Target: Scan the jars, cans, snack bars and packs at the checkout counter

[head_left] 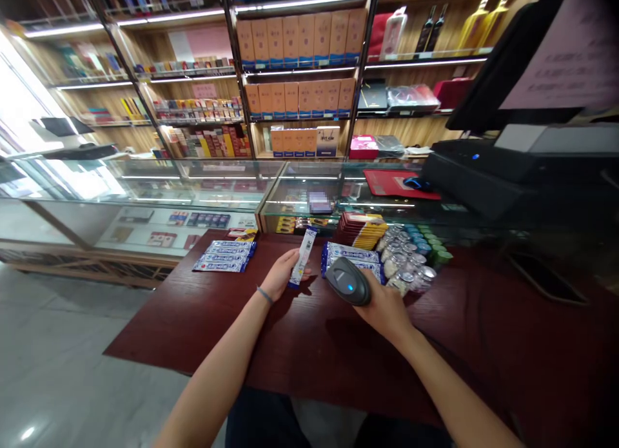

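Two hands: left hand [280,275], right hand [384,306]. One scanner [348,280]. One upright packet [302,258]. Two dark bottles [432,28] on top shelf [425,58], two yellow bottles [483,19] beside. One monitor [503,68]. One mouse [414,183]. One red mat [387,180]. Heap of capped jars [406,267] on counter [300,345]: uncountable.

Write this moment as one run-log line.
left hand: holds slim packet upright | right hand: grips handheld scanner beside it | surface: dark red table | nearby: stacked packets, small jars

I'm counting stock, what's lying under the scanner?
Blue-and-white packets on the table, beneath the scanner in the right hand. Scanner and hand cover their near ends, so no count.
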`<state>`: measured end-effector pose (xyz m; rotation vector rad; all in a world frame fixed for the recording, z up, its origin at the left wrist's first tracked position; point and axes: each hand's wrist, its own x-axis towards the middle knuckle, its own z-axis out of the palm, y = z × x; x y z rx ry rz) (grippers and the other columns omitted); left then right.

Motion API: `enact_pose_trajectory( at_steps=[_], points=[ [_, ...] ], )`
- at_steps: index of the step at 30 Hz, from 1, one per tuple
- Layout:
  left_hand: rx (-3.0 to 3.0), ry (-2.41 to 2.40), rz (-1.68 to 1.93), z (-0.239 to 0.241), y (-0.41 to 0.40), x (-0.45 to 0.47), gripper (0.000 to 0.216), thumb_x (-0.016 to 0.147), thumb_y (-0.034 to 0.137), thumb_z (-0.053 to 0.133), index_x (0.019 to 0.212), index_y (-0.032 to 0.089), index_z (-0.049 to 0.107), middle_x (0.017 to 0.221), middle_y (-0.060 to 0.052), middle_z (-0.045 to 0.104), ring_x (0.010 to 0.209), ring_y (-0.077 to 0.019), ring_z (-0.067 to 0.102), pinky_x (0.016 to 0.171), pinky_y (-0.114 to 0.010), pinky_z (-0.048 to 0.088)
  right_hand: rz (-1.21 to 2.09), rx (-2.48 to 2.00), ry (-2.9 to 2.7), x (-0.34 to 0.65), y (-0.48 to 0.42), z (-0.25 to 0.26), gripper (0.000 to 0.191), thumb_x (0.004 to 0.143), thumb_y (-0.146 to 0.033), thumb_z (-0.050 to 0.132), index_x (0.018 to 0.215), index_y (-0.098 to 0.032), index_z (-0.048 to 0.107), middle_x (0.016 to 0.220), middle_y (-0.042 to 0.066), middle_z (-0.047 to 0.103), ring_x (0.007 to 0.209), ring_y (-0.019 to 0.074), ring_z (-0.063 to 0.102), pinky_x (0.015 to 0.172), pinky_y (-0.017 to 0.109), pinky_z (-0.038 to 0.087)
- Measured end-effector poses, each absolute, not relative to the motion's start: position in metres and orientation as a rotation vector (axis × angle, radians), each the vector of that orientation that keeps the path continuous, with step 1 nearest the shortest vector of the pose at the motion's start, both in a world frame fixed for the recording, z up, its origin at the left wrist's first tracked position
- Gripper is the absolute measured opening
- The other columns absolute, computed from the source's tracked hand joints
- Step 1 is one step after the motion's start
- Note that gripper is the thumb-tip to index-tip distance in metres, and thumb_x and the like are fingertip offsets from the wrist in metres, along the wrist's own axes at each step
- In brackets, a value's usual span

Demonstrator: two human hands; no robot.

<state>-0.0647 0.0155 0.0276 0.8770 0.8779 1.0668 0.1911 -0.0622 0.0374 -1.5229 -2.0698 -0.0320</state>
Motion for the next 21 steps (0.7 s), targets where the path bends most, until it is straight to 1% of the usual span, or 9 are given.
enact_pose_trajectory(
  at_steps=[2,6,13,16,19,21],
  points=[
    [0.874,0.877,1.059,0.028,0.015,-0.063,0.03,0.089,0.038,0.066,0.111,0.018,0.064,0.095,-0.006,0.068,0.07,-0.0164,0.071,0.061,-0.028,0.061,-0.016,-1.508,-2.086,0.191,-0.062,0.038,0.043,0.079,-0.027,0.06,0.121,-0.024,0.053,0.085,0.005,0.076,0.072,0.0298,0.074,0.058,0.031,0.047],
    [0.861,0.903,1.06,0.028,0.014,-0.061,0.027,0.087,0.035,0.069,0.107,0.017,0.064,0.096,-0.007,0.07,0.07,-0.0164,0.071,0.061,-0.028,0.061,0.001,-1.523,-2.084,0.192,-0.061,0.038,0.036,0.079,-0.027,0.06,0.115,-0.024,0.054,0.084,0.005,0.076,0.073,0.0298,0.074,0.058,0.031,0.046],
    [0.858,0.874,1.067,0.027,0.014,-0.06,0.029,0.088,0.039,0.068,0.108,0.017,0.064,0.093,-0.005,0.068,0.069,-0.0163,0.071,0.06,-0.028,0.061,0.011,-1.556,-2.035,0.194,-0.061,0.038,0.038,0.078,-0.028,0.062,0.115,-0.027,0.053,0.085,0.003,0.076,0.071,0.0289,0.073,0.057,0.03,0.046],
    [0.857,0.858,1.065,0.026,0.015,-0.06,0.033,0.087,0.039,0.069,0.112,0.018,0.065,0.095,-0.006,0.069,0.075,-0.0179,0.072,0.066,-0.029,0.062,0.033,-1.557,-1.989,0.196,-0.06,0.042,0.038,0.077,-0.028,0.062,0.115,-0.027,0.053,0.087,0.004,0.076,0.076,0.0294,0.074,0.061,0.031,0.048],
    [0.864,0.84,1.083,0.025,0.016,-0.06,0.039,0.085,0.037,0.071,0.119,0.018,0.065,0.105,-0.008,0.071,0.084,-0.0198,0.073,0.074,-0.03,0.061,0.076,-1.571,-1.836,0.203,-0.058,0.052,0.033,0.08,-0.033,0.061,0.111,-0.026,0.057,0.089,0.006,0.076,0.082,0.0307,0.074,0.065,0.033,0.052],
    [0.891,0.844,1.11,0.024,0.016,-0.06,0.044,0.083,0.037,0.073,0.123,0.018,0.065,0.113,-0.01,0.07,0.089,-0.0204,0.073,0.078,-0.031,0.06,0.113,-1.564,-1.72,0.211,-0.056,0.059,0.033,0.08,-0.037,0.062,0.111,-0.025,0.059,0.091,0.007,0.077,0.087,0.0314,0.074,0.069,0.035,0.054]
  ],
)
